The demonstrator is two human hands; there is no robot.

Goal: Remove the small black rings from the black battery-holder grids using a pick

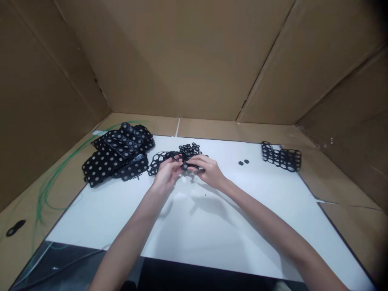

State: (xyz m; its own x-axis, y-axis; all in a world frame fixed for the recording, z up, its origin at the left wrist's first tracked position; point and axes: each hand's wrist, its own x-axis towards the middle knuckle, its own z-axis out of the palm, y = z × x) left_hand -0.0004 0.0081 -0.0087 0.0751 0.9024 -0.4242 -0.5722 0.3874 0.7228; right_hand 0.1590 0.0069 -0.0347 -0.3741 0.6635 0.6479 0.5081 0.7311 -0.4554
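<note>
My left hand (166,173) and my right hand (207,169) meet over the middle of a white sheet (194,226), fingers pinched together on a small black ring-patterned piece (184,165). That piece belongs to a black perforated strip (160,158) lying just behind my hands. A small heap of black rings (189,148) sits right behind the strip. Both forearms reach in from the bottom edge.
A stack of black sheets with white dots (118,155) lies at the left. An emptied black lattice piece (281,157) lies at the right, with two loose black discs (243,162) near it. Green strings (45,190) trail over the left cardboard floor. Cardboard walls (188,56) surround everything.
</note>
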